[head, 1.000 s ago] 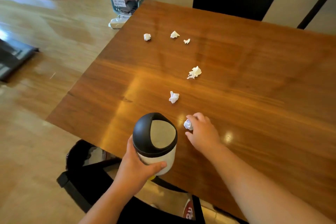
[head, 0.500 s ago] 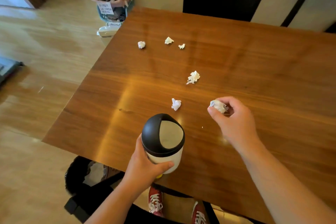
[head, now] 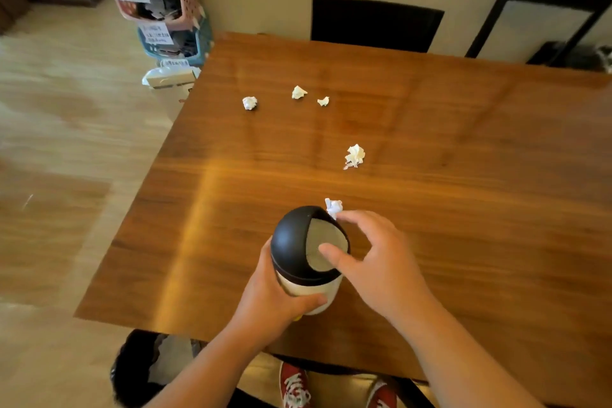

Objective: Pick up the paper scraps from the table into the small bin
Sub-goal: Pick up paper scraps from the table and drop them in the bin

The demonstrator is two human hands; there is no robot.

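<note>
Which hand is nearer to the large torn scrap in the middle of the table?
Right. The right hand is over the bin's lid, just below the large torn scrap. The left hand grips the small bin lower down, farther away.

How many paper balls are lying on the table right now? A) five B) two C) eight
A: five paper scraps lie on the wooden table: three far ones, a bigger one in the middle, and one just behind the small bin.
</note>
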